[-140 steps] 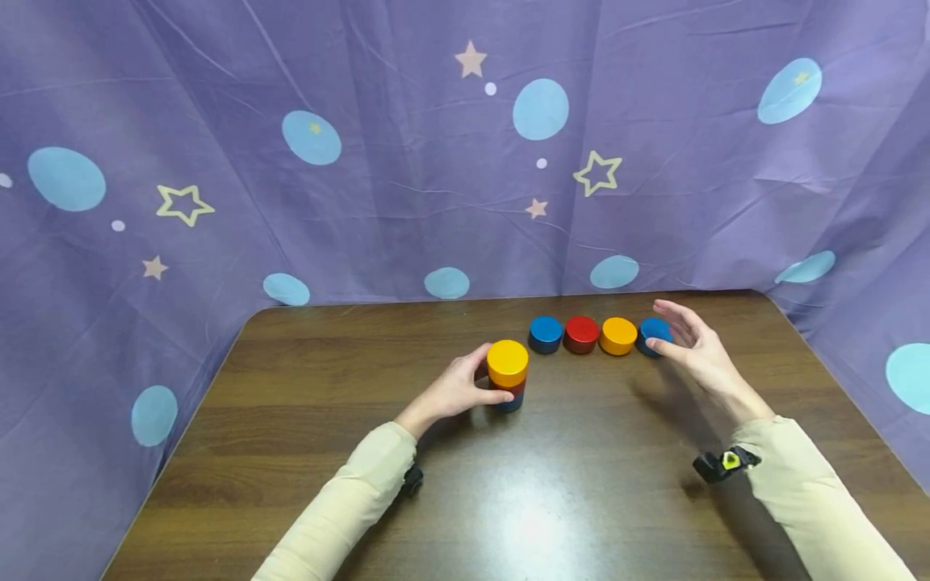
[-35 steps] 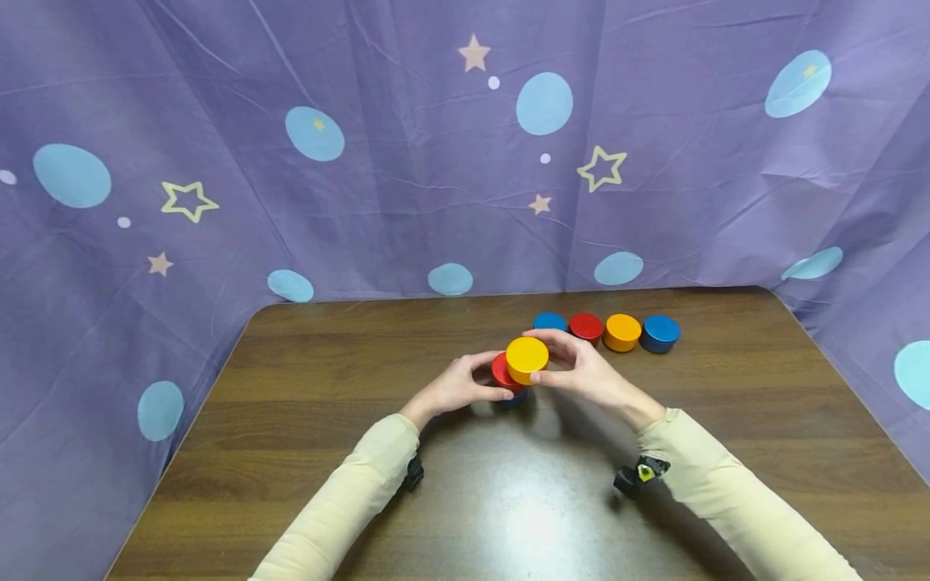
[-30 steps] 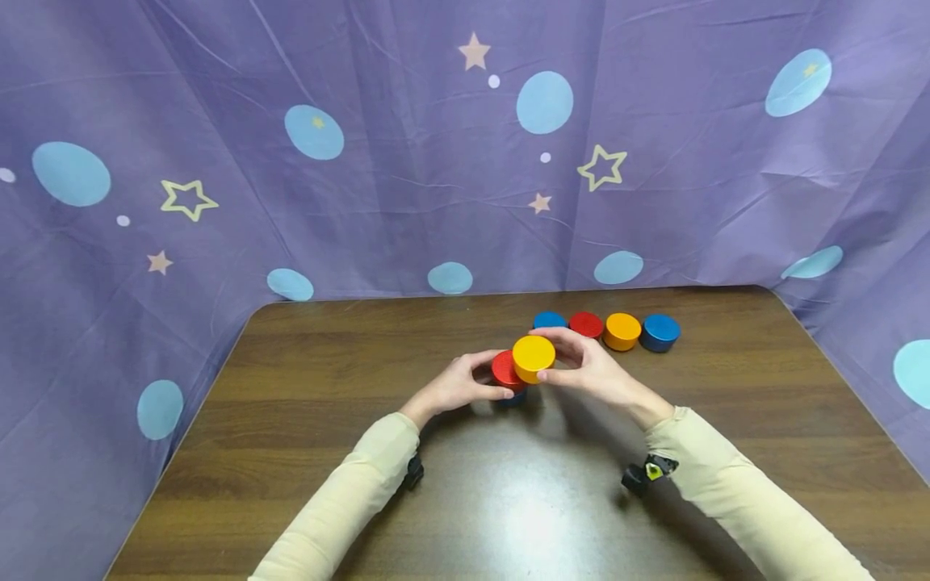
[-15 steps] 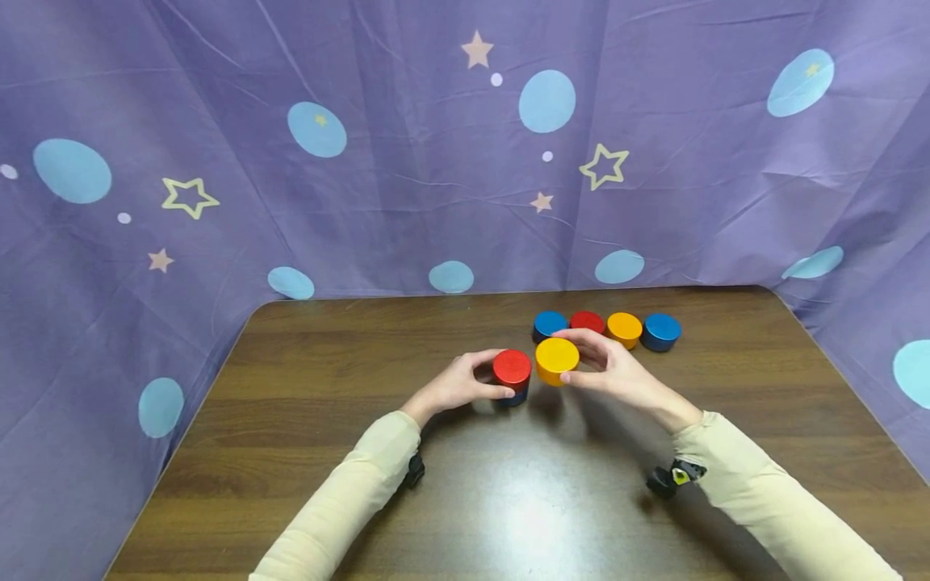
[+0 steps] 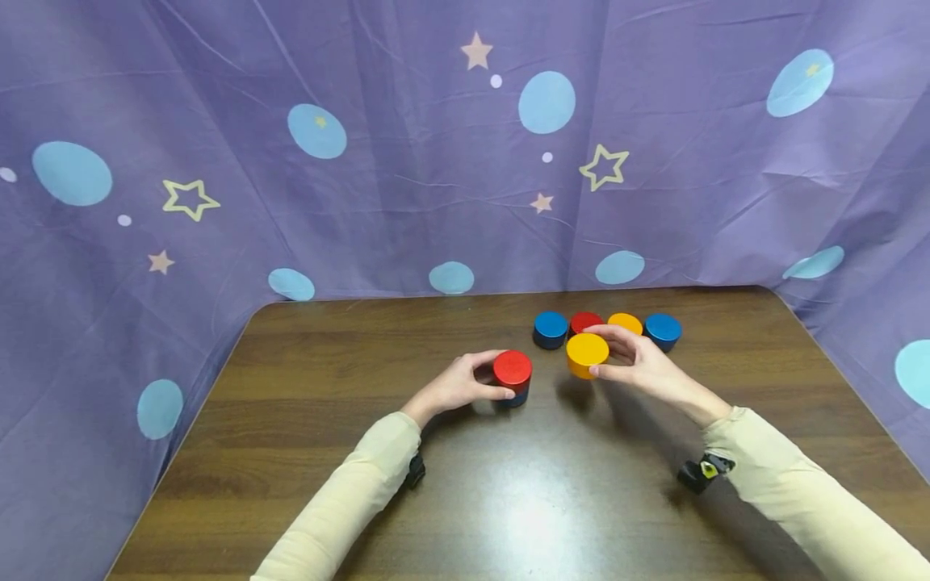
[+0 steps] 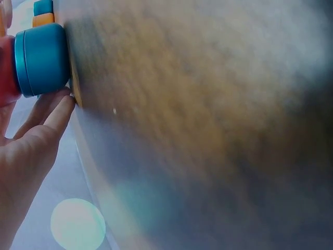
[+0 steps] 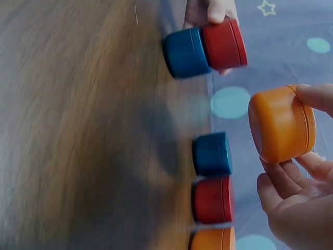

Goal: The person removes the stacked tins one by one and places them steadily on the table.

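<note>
R hand [image 5: 647, 369] grips the held yellow tin [image 5: 587, 353], thumb on the near side & fingers curled round the far side; it's up off the tbl, approx. upright, its shadow on the wood below, & the R wrist view shows a lid seam round it. L hand [image 5: 456, 386] holds the upper red tin [image 5: 512, 368] btwn thumb & fingers; that one sits on the lower blue tin [image 6: 46, 60], a 2-high stack standing on the wooden table [image 5: 291, 387] nr the middle. Hands are apart, w/ a gap btwn the stack & the held tin. Behind, twd the far edge, 4 more lidded tins stand in a row, L to R: L-end blue tin [image 5: 550, 326], row's red tin [image 5: 584, 321], row's yellow tin [image 5: 626, 323], R-end blue tin [image 5: 664, 329]. R hand & its tin partly cover the middle 2 in the head view. Both arms wear pale puffy sleeves [image 5: 341, 500], w/ small black wrist cams [image 5: 695, 478] strapped on. Bkgd is a purple curtain [image 5: 407, 202] w/ lt-blue ovals, white dots & stars, some outlined yellow, some solid pinkish. Bright glare on the tbl in front, btwn the forearms. Most of the L wrist view is blurred tabletop.
</note>
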{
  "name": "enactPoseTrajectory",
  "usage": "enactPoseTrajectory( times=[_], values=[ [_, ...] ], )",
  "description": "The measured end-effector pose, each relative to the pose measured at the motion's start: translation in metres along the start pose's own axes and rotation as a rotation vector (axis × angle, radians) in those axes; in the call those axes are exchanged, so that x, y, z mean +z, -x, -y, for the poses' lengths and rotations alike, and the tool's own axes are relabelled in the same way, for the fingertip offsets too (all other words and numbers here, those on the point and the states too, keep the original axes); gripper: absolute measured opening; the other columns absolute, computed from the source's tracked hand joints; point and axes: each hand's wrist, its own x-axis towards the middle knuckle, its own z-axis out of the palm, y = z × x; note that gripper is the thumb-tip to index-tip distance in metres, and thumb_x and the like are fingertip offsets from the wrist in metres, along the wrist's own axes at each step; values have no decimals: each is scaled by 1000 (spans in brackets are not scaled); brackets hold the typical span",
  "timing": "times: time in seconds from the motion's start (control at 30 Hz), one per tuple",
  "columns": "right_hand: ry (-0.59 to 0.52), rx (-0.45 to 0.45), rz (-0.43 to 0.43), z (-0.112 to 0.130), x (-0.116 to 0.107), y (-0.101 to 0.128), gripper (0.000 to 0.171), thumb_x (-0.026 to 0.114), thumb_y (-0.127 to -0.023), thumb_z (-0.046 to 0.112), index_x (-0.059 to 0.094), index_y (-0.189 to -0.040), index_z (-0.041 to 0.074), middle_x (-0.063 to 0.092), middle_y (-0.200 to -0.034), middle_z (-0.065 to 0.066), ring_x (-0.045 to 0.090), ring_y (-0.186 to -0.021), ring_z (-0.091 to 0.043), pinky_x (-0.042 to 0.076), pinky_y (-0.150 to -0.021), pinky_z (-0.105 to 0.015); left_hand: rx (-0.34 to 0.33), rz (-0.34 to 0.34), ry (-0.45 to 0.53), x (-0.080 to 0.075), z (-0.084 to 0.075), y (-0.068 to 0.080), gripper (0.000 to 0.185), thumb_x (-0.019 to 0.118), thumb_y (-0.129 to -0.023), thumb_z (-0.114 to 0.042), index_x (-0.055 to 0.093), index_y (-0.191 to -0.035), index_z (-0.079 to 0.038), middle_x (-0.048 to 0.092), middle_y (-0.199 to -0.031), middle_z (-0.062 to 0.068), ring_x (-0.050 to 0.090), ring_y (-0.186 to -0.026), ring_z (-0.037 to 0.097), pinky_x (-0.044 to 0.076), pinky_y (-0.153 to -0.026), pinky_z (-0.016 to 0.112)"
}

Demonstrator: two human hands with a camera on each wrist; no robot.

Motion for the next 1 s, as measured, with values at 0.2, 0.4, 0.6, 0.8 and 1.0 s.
enactPoseTrajectory(
  times=[0.2, 0.4, 0.6, 0.8, 1.0],
  values=[
    [0, 22, -38, -6, -12, 7, 55, 71, -88, 9, 47, -136, -1, 49, -135, -18, 48, -124, -25, 42, -95, -17, -9, -6, -25, 0, 5, -1, 59, 80, -81, -18, 56, -134, -8, 64, -122, 3, 56, -113, 14, 43, -99, 34],
    [26, 27, -60, -15, -23, 16, 55, 71, -88, 8, 45, -136, -4, 47, -137, -21, 49, -120, -9, 41, -94, -15, -21, 3, -25, 0, 3, -1, 60, 80, -81, -19, 55, -135, -9, 63, -124, 2, 56, -114, 14, 42, -100, 34],
    [40, 45, -93, -22, -34, 28, 54, 69, -90, 8, 44, -136, -4, 47, -136, -22, 48, -117, 1, 43, -91, -14, -36, 6, -21, 0, 2, -1, 61, 80, -81, -19, 55, -136, -10, 63, -124, 0, 55, -114, 11, 42, -100, 30],
    [63, 32, -128, -25, -44, 37, 54, 68, -89, 5, 44, -136, -6, 50, -131, -20, 48, -113, 6, 44, -89, -13, -22, 2, -26, 1, 2, -1, 61, 80, -81, -19, 55, -135, -8, 63, -123, 2, 55, -115, 14, 42, -100, 32],
    [91, 48, -155, -28, -53, 45, 55, 68, -90, 6, 41, -136, -7, 51, -130, -8, 46, -112, 8, 44, -87, -12, -26, 5, -19, 0, 4, -1, 60, 80, -81, -20, 55, -135, -9, 63, -124, 2, 54, -116, 15, 41, -101, 34]
  ],
)
